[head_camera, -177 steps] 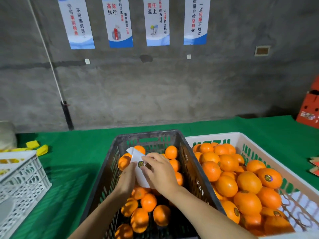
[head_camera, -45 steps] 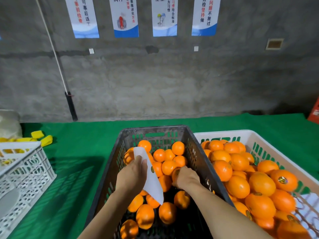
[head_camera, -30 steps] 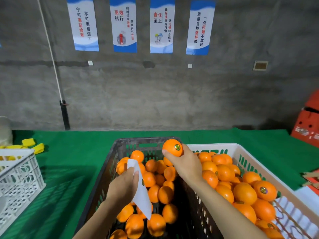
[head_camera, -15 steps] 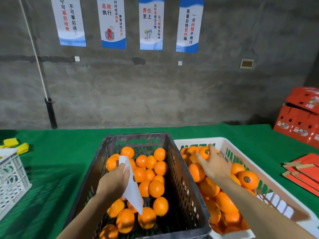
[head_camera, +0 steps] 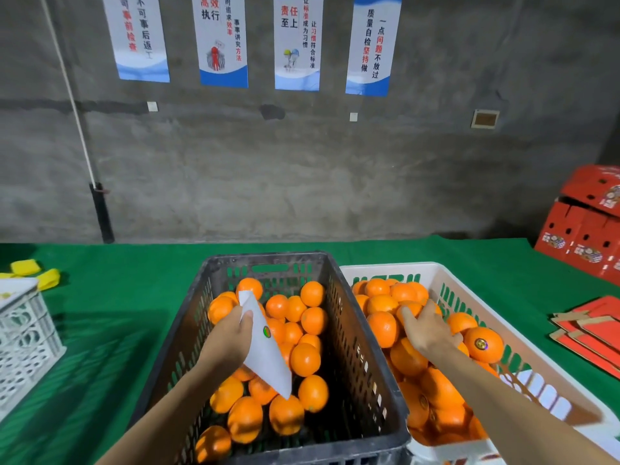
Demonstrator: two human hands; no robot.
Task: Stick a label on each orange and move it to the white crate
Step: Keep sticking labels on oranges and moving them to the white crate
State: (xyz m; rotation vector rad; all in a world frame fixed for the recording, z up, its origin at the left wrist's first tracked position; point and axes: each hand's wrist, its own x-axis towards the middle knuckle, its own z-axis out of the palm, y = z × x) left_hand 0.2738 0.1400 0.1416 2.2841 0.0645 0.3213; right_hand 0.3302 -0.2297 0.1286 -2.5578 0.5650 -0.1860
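Oranges (head_camera: 382,325), round and glossy with dimpled peel, lie heaped in the white crate (head_camera: 379,265) toward the near right corner of the worktop (head_camera: 117,317). One labelled orange (head_camera: 483,344) by the crate's right wall shows a small round sticker. The right hand (head_camera: 431,332) lies palm down on this heap with thumb and fingers spread over the fruit; whether it grips one I cannot tell.

The crate's left wall touches a dark crate (head_camera: 350,330) of slotted plastic, where unlabelled oranges (head_camera: 305,359) lie loose with dark gaps between them. Above these the left hand (head_camera: 231,340) pinches a smooth white backing sheet (head_camera: 268,360), thumb on top, the sheet slanting down to a point. One round label (head_camera: 266,331) sits on it.

Green cloth covers the worktop. A broad bare stretch runs left of the dark crate to a white lattice crate (head_camera: 23,333) at the left edge, with yellow pieces (head_camera: 33,273) behind it. Flattened red cardboard (head_camera: 587,333) lies at the right edge, and red cartons (head_camera: 583,236) are stacked at the far right corner. Posters (head_camera: 223,41) hang on the rough grey wall (head_camera: 302,169).
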